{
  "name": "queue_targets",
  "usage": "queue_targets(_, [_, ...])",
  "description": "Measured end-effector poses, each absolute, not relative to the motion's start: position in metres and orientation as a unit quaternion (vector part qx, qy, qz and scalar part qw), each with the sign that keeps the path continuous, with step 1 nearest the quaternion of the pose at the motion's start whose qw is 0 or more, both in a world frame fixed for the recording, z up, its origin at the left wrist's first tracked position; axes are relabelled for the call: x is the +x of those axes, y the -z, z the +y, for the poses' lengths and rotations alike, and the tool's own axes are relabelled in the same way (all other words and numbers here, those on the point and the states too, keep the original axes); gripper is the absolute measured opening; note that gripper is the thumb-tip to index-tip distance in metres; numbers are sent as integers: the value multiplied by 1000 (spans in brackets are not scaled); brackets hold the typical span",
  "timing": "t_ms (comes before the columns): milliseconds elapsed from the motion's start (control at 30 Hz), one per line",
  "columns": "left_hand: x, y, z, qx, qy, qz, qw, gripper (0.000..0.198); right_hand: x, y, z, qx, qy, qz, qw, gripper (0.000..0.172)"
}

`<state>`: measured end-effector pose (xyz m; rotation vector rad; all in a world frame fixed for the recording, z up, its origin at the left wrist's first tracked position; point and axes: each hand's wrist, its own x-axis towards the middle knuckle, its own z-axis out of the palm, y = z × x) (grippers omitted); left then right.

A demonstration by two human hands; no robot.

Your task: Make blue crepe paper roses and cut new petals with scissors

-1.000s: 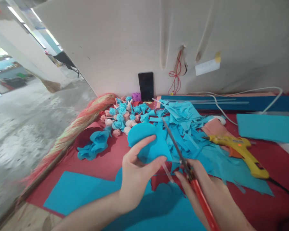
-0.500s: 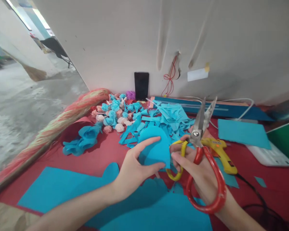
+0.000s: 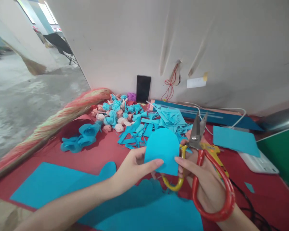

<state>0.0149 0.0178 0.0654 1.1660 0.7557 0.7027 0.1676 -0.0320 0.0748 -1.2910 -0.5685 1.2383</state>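
My left hand (image 3: 135, 166) pinches the lower left of a blue paper piece (image 3: 162, 147), thumb in front and fingers hidden behind it. The piece has a rounded top and a straight bottom edge. My right hand (image 3: 199, 170) carries scissors (image 3: 194, 141) with one red and one yellow handle, their blades slightly apart and pointing up. Its thumb also rests at the right edge of the paper piece. Below both hands lie large blue paper sheets (image 3: 144, 208), one with a scalloped edge.
Blue paper scraps (image 3: 170, 118) are heaped behind the hands. Left of them are paper roses (image 3: 113, 112) and a larger blue paper flower (image 3: 83, 139). A yellow glue gun (image 3: 214, 154) lies right, near a white device (image 3: 261, 162). A phone (image 3: 143, 89) leans on the wall.
The paper piece has turned more face-on to me, and my left thumb has closed onto its front. My right hand and the scissors have dropped slightly, with the blades lower.
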Motion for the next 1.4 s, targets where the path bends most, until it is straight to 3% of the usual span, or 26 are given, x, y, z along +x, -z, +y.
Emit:
queue_targets(433, [11,-67,20,549,-363,352,666,19,166,-72,-34,-571,-475,-361,564,28])
queue_targets(567, [5,-64,25,551,-372,367,651,26,164,-75,-35,-579,-476,-360,555,33])
queue_targets(867, [3,-83,34,546,-284,361,701,12,161,-82,-31,-584,-532,-366,491,19])
queue_targets(1000, [4,-78,34,514,-321,374,702,12,158,-83,-30,-581,-554,-339,490,54])
queue_targets(1100, [3,-76,34,499,-340,379,701,13,157,-82,-33,-580,-582,-322,471,59])
queue_targets(1400, [3,-79,37,536,-256,356,721,11,173,-84,-33,-523,-535,-321,581,30])
